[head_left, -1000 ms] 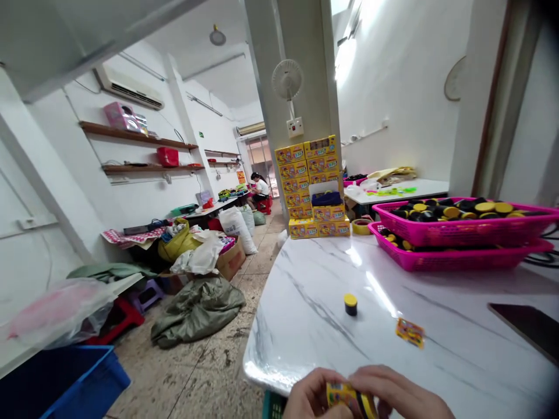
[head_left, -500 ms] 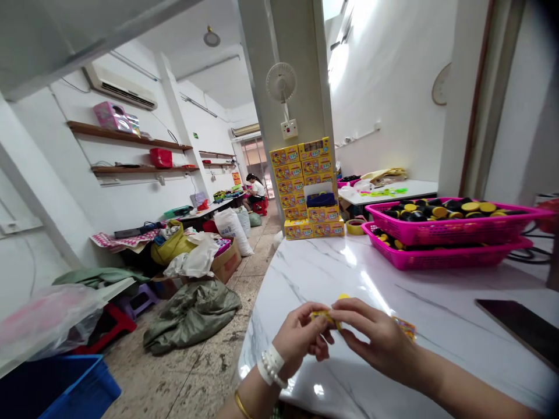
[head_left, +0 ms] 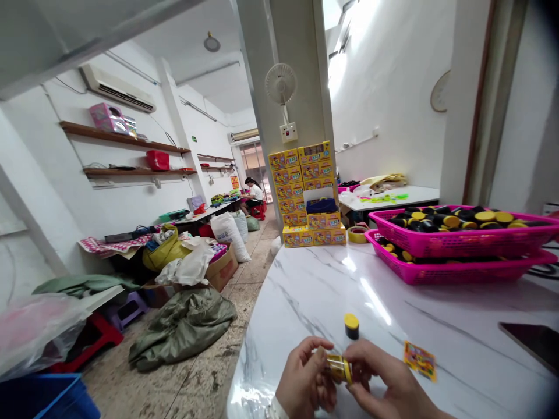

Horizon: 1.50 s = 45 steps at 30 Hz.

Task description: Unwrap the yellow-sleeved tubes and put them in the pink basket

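A small jar [head_left: 337,368] is being pinched by the left hand [head_left: 304,378] and right hand [head_left: 384,375], and could be dropped onto the table [head_left: 297,297] beneath them if squeezed loosely.

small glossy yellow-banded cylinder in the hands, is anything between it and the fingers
Nothing visible: the left hand and right hand both touch the small glossy yellow-banded cylinder directly. The black cylinder with a flat yellow lid stands beyond them, not between.

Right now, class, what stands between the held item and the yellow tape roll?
In the head view, a black, yellow-topped tub stands upright on the tabletop between the tape roll and the item held by the left hand and right hand.
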Motion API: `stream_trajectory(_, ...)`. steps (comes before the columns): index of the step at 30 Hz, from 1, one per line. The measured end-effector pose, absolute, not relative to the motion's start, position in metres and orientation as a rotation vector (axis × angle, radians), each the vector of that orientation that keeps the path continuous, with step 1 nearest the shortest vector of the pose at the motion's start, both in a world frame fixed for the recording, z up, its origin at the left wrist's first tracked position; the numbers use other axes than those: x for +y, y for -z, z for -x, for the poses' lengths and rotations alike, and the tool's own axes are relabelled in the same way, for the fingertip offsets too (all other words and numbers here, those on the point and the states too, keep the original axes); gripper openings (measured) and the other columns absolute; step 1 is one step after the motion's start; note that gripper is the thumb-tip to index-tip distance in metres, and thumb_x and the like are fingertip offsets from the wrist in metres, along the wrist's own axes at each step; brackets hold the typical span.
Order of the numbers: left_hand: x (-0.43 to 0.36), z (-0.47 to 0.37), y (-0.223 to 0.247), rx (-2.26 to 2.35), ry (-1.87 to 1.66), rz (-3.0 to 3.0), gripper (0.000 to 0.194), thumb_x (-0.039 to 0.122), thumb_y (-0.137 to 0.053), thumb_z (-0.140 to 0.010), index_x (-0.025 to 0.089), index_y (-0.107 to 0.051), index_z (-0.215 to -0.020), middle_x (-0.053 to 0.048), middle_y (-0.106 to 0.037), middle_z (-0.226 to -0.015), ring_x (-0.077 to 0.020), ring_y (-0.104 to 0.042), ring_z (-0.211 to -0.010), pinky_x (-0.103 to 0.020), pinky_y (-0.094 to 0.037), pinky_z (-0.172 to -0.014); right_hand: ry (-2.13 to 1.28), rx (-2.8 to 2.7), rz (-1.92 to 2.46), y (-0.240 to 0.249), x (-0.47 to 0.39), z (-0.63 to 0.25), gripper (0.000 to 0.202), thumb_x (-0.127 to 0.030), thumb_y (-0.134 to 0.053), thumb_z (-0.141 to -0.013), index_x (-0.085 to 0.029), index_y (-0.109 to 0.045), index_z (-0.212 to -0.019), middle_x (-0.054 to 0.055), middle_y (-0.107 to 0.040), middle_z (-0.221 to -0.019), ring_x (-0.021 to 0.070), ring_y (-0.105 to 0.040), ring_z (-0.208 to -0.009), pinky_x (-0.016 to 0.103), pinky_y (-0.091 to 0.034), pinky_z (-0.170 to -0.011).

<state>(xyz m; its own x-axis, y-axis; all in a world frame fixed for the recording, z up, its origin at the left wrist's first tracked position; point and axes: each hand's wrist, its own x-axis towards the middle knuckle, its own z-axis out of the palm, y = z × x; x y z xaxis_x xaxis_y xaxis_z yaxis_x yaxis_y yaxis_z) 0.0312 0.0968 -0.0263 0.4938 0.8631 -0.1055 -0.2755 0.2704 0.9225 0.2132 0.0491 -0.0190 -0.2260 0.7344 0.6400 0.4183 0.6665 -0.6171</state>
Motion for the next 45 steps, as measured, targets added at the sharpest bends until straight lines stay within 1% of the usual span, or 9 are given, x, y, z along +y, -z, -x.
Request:
stream_trajectory(4, 0.102, -0.030, 0.032, 0.778, -0.867, -1.136, 0.061, 0.067, -0.079, -0.064, 0.012, -0.065, -0.085, 0.001, -0.056, -0.048, -0.0072, -0.044, -0.033, -0.019, -0.030, -0.034, -0.517, -1.838, 0.915, 0.021, 0.051, -0.212, 0.021, -0.009, -0.061, -0.079, -0.020, -0.063, -0.096, 0.004, -0.069, -0.086, 0.0156, -0.070, -0.077, 0.022, -0.059, -0.064)
stream_trajectory(9, 0.085, -0.026, 0.009, 0.788, -0.943, -1.384, 0.046, 0.052, -0.077, -0.076, 0.010, -0.070, -0.095, 0.000, -0.061, -0.063, -0.0088, -0.051, -0.051, -0.022, -0.041, -0.050, -0.880, -1.555, 1.107, 0.014, 0.041, -0.207, 0.011, -0.023, -0.064, -0.086, -0.017, -0.064, -0.095, 0.005, -0.072, -0.078, 0.0164, -0.071, -0.070, 0.026, -0.059, -0.063)
stream_trajectory(12, 0.084, -0.026, 0.000, 0.749, -0.938, -1.467, 0.039, 0.043, -0.079, -0.077, 0.013, -0.070, -0.100, -0.001, -0.064, -0.073, -0.0106, -0.054, -0.062, -0.023, -0.044, -0.059, -0.716, -1.551, 1.100, 0.011, 0.040, -0.209, 0.018, -0.028, -0.072, -0.081, -0.016, -0.067, -0.093, 0.006, -0.071, -0.081, 0.0158, -0.070, -0.069, 0.028, -0.059, -0.063)
stream_trajectory(16, 0.091, -0.028, 0.006, 0.695, -0.868, -1.366, 0.037, 0.040, -0.075, -0.083, 0.015, -0.067, -0.108, -0.003, -0.066, -0.084, -0.0111, -0.057, -0.066, -0.024, -0.047, -0.063, -0.511, -1.642, 1.001, 0.014, 0.047, -0.217, 0.019, -0.022, -0.071, -0.079, -0.015, -0.068, -0.096, 0.005, -0.066, -0.085, 0.0131, -0.068, -0.072, 0.026, -0.061, -0.063)
stream_trajectory(21, 0.091, -0.028, 0.010, 0.745, -0.830, -1.284, 0.040, 0.036, -0.073, -0.085, 0.014, -0.063, -0.116, -0.001, -0.063, -0.072, -0.0104, -0.055, -0.059, -0.022, -0.044, -0.056, -0.476, -1.603, 1.012, 0.017, 0.051, -0.223, 0.020, -0.024, -0.074, -0.078, -0.015, -0.068, -0.095, 0.004, -0.065, -0.086, 0.0116, -0.068, -0.072, 0.024, -0.062, -0.062)
stream_trajectory(29, 0.089, -0.030, 0.007, 0.674, -0.882, -1.654, 0.033, 0.026, -0.078, -0.079, 0.017, -0.068, -0.109, -0.008, -0.070, -0.105, -0.0195, -0.064, -0.096, -0.032, -0.050, -0.088, -1.189, -1.220, 1.007, 0.014, 0.042, -0.214, 0.027, -0.031, -0.081, -0.074, -0.014, -0.064, -0.086, 0.002, -0.073, -0.068, 0.0138, -0.071, -0.059, 0.028, -0.062, -0.060)
stream_trajectory(33, 0.088, -0.030, 0.008, 0.684, -0.843, -1.558, 0.037, 0.037, -0.072, -0.085, 0.016, -0.064, -0.114, -0.007, -0.069, -0.093, -0.0167, -0.064, -0.080, -0.029, -0.052, -0.072, -1.142, -1.259, 0.985, 0.016, 0.048, -0.219, 0.024, -0.027, -0.079, -0.076, -0.016, -0.065, -0.092, 0.003, -0.073, -0.080, 0.0131, -0.071, -0.070, 0.028, -0.061, -0.067)
stream_trajectory(38, 0.092, -0.032, 0.007, 0.785, -0.823, -1.262, 0.037, 0.046, -0.065, -0.090, 0.013, -0.062, -0.104, -0.001, -0.062, -0.070, -0.0080, -0.051, -0.051, -0.020, -0.040, -0.049, -0.882, -1.430, 0.995, 0.021, 0.056, -0.228, 0.027, -0.026, -0.080, -0.073, -0.019, -0.069, -0.096, 0.004, -0.068, -0.094, 0.0133, -0.068, -0.082, 0.028, -0.060, -0.071)
stream_trajectory(45, 0.116, -0.036, -0.003, 0.662, -0.775, -1.728, 0.029, 0.033, -0.071, -0.084, 0.015, -0.064, -0.106, 0.000, -0.061, -0.077, -0.0107, -0.053, -0.062, -0.025, -0.045, -0.059, -1.203, -1.083, 1.098, 0.014, 0.053, -0.224, 0.030, -0.032, -0.084, -0.069, -0.016, -0.065, -0.085, 0.002, -0.073, -0.067, 0.0145, -0.071, -0.059, 0.028, -0.060, -0.059)
